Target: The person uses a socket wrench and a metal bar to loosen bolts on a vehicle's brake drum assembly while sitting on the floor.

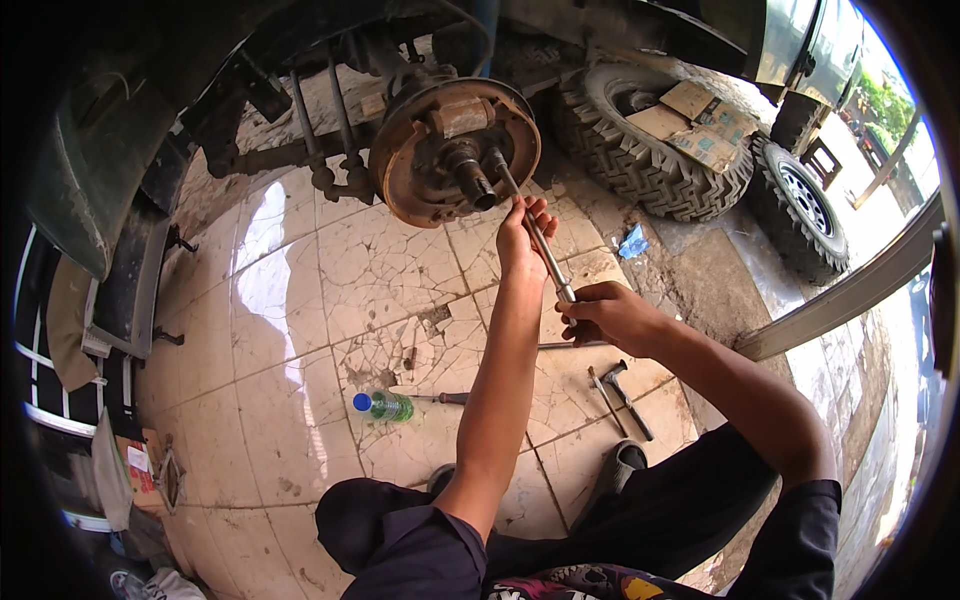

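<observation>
The right hand, right of the frame's centre, is closed on the lower end of a long metal bar. The left hand, above it, has its fingers curled loosely around the bar's middle. The bar runs aslant toward the upper left, its far end meeting the round brown brake plate just right of the spindle, at upper centre; exactly how it seats there I cannot tell.

Right of the plate lies a big treaded tyre with flattened cardboard on it, and farther right a second wheel leans against it or stands just beside it. A crumpled blue scrap lies below the big tyre.

On the cracked tiled floor, at lower centre, a green bottle with a blue cap lies near a dark tool handle. Right of the forearms are a hammer-like tool and a thin rod, side by side.
</observation>
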### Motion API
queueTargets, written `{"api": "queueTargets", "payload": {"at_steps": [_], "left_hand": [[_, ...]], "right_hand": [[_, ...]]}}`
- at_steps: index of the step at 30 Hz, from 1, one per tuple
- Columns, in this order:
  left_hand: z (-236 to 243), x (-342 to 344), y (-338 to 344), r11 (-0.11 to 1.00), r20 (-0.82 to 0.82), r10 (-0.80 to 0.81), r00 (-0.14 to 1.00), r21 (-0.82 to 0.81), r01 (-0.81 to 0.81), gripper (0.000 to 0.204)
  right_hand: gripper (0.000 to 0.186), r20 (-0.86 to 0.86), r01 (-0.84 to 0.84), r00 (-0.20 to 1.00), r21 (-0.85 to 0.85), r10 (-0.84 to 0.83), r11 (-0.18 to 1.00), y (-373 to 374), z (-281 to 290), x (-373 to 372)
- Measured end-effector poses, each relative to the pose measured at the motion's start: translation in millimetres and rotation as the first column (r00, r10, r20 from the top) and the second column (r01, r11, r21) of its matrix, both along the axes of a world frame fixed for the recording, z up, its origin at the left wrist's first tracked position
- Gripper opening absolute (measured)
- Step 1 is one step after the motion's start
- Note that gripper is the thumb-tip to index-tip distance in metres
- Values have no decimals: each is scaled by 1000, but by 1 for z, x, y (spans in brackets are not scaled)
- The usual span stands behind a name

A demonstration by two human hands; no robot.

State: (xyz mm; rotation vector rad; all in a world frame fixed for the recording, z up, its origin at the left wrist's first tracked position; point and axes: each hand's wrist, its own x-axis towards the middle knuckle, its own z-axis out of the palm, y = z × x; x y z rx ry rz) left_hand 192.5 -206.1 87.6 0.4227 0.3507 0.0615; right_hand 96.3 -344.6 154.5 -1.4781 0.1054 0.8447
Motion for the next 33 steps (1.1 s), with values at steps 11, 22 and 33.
{"api": "queueTargets", "payload": {"at_steps": [11, 22, 33], "left_hand": [[12, -9, -8, 925, 40, 16, 999, 380, -30, 25], [1, -8, -1, 997, 261, -75, 962, 17, 73, 34], [1, -1, 8, 972, 64, -107, 992, 218, 91, 30]], "right_hand": [[32, 98, 30, 995, -54, -25, 998, 1, 0, -2], [31, -51, -17, 998, 96, 22, 995, -6, 14, 1], [29, 153, -26, 986, -267, 69, 963, -7, 11, 2]]}}
